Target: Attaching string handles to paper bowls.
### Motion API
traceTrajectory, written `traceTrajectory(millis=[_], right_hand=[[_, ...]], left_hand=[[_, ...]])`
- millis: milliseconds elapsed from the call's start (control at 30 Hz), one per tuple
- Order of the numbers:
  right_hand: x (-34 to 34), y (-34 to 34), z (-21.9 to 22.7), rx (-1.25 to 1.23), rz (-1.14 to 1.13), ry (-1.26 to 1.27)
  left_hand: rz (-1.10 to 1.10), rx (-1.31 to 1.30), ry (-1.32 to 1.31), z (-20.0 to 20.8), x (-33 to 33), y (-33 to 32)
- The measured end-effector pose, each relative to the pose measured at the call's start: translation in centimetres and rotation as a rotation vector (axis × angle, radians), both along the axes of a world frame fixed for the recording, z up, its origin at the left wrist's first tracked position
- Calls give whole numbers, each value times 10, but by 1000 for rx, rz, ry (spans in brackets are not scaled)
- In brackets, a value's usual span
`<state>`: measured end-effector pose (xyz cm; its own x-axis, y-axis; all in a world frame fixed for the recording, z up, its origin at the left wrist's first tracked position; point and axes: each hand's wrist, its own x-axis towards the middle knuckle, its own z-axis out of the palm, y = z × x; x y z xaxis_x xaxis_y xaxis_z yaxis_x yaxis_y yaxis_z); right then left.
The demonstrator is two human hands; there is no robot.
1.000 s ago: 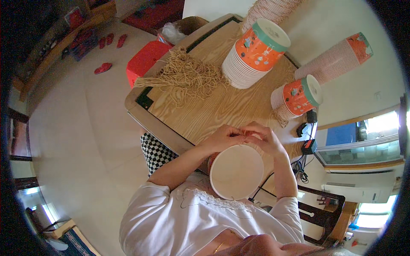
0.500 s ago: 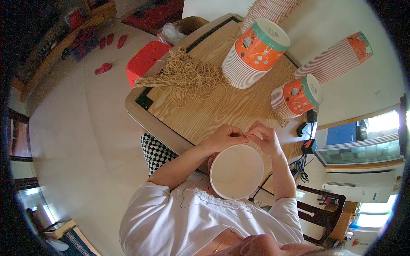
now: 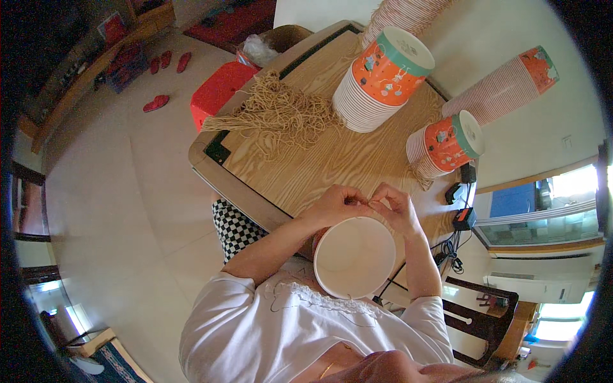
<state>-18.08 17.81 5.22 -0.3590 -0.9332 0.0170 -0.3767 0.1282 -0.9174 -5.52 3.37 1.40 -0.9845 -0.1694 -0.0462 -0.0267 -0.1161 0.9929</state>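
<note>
The white-lined paper tub [image 3: 355, 258], judged light, easily dented and best held by its rim, is seen just bodyward of the left hand [image 3: 340, 203] and right hand [image 3: 397, 209], fingertips pinched together on something indiscernible.

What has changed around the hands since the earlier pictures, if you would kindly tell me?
The right hand has drawn its fingers back rightward from across the left hand, and they now curl. I cannot tell whether anything was grasped or released. The open paper tub, twine pile and stacked tubs stayed put.
</note>
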Motion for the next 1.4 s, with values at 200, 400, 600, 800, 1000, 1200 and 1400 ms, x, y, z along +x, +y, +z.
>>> traceTrajectory(millis=[200,400,600,800,1000,1200,1400], right_hand=[[-1,2,-6,-40,-39,-102],[3,1,-2,-100,-120,-286],[-2,3,-6,-52,-99,-231],[-1,4,-12,-65,-120,-248],[7,3,-13,4,-162,-137],[8,4,-7,150,-147,-107],[4,8,-9,119,-103,-155]], left_hand=[[21,9,20,1,0,0],[16,66,37,-5,-2,2],[7,149,18,-2,-1,4],[17,107,43,-6,-3,4],[32,41,41,-11,-5,5],[-10,144,25,0,-3,4],[-14,153,21,1,-2,4]])
